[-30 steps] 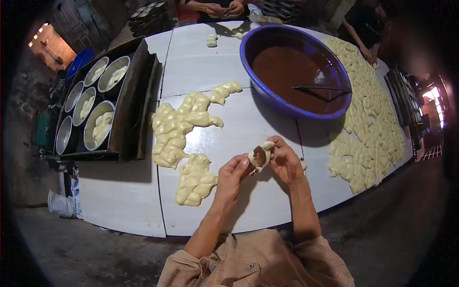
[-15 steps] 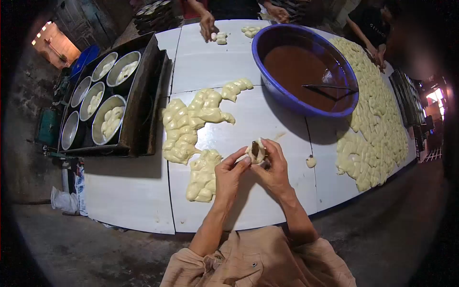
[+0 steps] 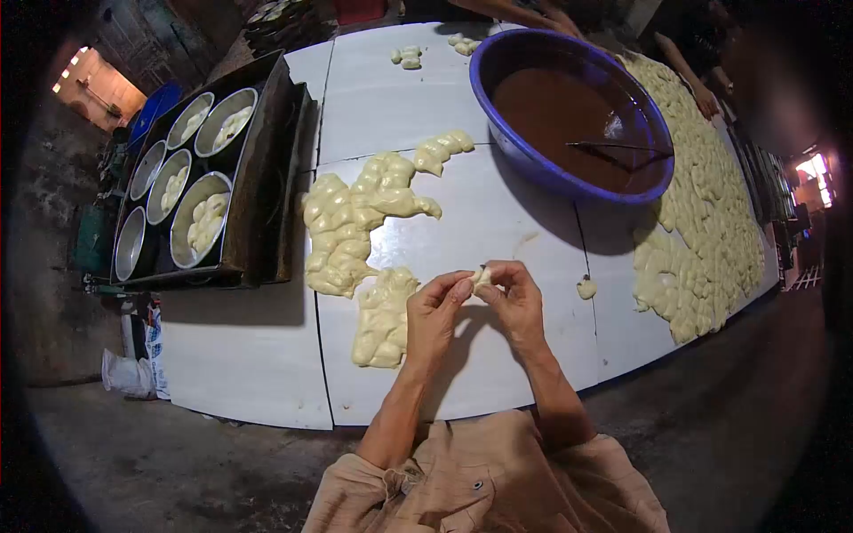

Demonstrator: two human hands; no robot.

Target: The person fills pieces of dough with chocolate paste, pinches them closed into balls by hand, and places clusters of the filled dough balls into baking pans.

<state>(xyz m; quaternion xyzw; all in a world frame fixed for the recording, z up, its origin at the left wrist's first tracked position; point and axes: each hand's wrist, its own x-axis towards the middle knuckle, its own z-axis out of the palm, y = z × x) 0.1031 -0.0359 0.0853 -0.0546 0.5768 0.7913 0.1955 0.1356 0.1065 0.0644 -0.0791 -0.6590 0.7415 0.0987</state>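
Note:
My left hand (image 3: 437,311) and my right hand (image 3: 514,306) meet over the white table (image 3: 462,373), both pinching one small piece of dough (image 3: 481,279). A little dark filling shows at its top edge. Left of my hands lie a pale dough cluster (image 3: 384,320) and a larger one (image 3: 342,231). One small dough piece (image 3: 586,289) rests to the right. Beyond it stands a purple basin (image 3: 653,191) of brown filling (image 3: 560,115), with a dark utensil (image 3: 613,147) in it.
At the left, a dark tray (image 3: 267,178) holds several round tins (image 3: 203,220) with dough in some. A broad sheet of dough pieces (image 3: 702,240) covers the right side. Small dough pieces (image 3: 409,59) lie at the far edge. A co-worker's arm (image 3: 520,12) reaches behind the basin.
My fingers have closed the dough around its dark filling, which showed widely before. The far co-worker's hands have left the small pieces, and an arm now extends rightward behind the basin.

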